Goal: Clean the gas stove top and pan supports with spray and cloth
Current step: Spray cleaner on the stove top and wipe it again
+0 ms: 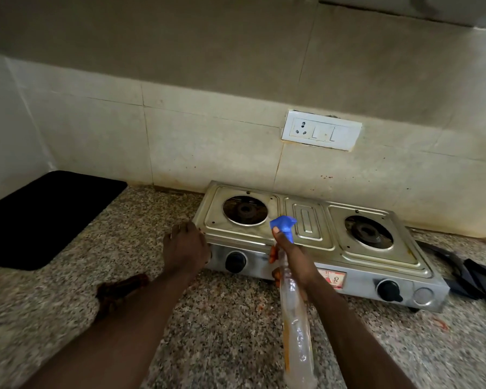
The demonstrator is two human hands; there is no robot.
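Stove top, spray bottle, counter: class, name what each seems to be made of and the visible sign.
Stove top: probably stainless steel, shiny pressed panels. Spray bottle: apparently clear plastic, see-through body, blue plastic trigger head. Counter: likely polished granite, speckled grain.

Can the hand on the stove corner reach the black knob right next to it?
Probably yes. The left hand rests on the stove's near-left corner, and the left black knob sits just beside it on the front panel. Nothing lies between them, so the way looks free.
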